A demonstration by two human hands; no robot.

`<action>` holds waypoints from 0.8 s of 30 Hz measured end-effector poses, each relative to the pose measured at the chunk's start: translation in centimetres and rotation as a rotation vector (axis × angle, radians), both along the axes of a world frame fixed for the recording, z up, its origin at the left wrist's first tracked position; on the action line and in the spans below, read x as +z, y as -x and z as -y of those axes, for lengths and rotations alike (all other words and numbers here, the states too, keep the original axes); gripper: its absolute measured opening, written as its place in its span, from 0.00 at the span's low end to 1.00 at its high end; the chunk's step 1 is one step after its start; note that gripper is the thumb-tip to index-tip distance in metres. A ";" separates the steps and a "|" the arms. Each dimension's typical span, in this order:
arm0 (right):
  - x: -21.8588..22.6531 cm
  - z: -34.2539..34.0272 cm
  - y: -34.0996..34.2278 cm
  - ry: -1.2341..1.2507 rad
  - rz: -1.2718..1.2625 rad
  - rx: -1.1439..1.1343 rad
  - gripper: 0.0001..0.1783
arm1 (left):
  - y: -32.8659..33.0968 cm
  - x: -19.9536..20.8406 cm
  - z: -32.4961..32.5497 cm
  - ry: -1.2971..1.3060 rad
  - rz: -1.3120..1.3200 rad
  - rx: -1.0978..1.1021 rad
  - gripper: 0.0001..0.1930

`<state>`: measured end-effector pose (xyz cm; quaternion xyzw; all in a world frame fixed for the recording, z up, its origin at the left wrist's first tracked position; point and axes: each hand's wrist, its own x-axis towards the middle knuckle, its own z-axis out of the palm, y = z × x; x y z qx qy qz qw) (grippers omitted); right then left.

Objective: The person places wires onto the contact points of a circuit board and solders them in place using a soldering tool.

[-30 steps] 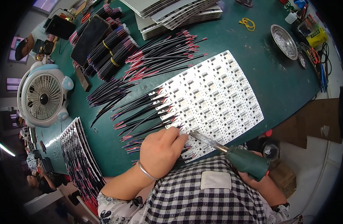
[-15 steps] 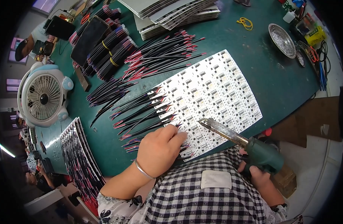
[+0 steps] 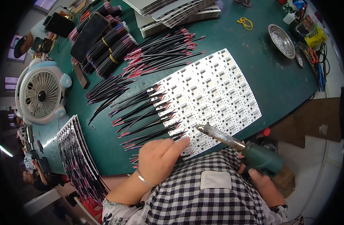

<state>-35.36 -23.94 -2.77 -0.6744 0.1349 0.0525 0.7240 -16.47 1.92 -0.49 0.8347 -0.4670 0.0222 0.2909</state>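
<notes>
Clock read from the middle of the white board; twelve points away from the person.

Desk (image 3: 288,84): green, broad, carries nearly everything. White board (image 3: 213,95): flat on the desk, close to its near edge, turned askew. The angle seems chosen to give the left-hand side free run toward nine o'clock. Stack of boards (image 3: 175,14) at eleven, presumably set back to spare working room. Wired boards (image 3: 77,150) at eight, layered, their leads trailing toward seven; likely kept aside so leads don't tangle. Fan (image 3: 41,95) at nine, grille toward the desk.

Pile of wires (image 3: 160,52) between ten and eleven, just beside the board, probably for short reach. Row of wires (image 3: 153,128) along the board's nine-o'clock side, red ends over it, lengths laid outward, leaving most of the board bare. Which are fixed: too small to tell.

Soldering gun (image 3: 263,159) at half past four, barrel aimed toward ten; bent tip (image 3: 199,127) over the board, contact unclear. Right hand (image 3: 257,177): fingers wrapped round its handle, well back from the metal. Left hand (image 3: 158,157) at half past seven: fingers curled, thumb at the board's edge, perhaps steadying; whether they pinch a wire, cannot tell.
</notes>
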 end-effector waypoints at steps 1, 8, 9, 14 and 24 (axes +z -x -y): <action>0.0 0.3 0.1 0.002 0.001 0.002 0.35 | 0.2 -1.4 0.1 -0.074 0.013 0.037 0.13; -0.6 0.6 2.0 0.208 -0.047 0.036 0.21 | 0.9 -2.0 0.9 -0.073 -0.029 0.111 0.16; -0.8 0.8 2.1 0.312 0.014 0.085 0.20 | 1.0 -2.0 1.1 -0.044 -0.051 0.103 0.17; -1.1 0.9 2.4 0.323 0.013 0.091 0.21 | 1.2 -2.8 0.1 -0.066 -0.019 0.103 0.18; 1.2 0.5 -0.8 0.521 0.156 0.171 0.19 | 1.0 -2.6 0.5 -0.092 0.014 0.068 0.10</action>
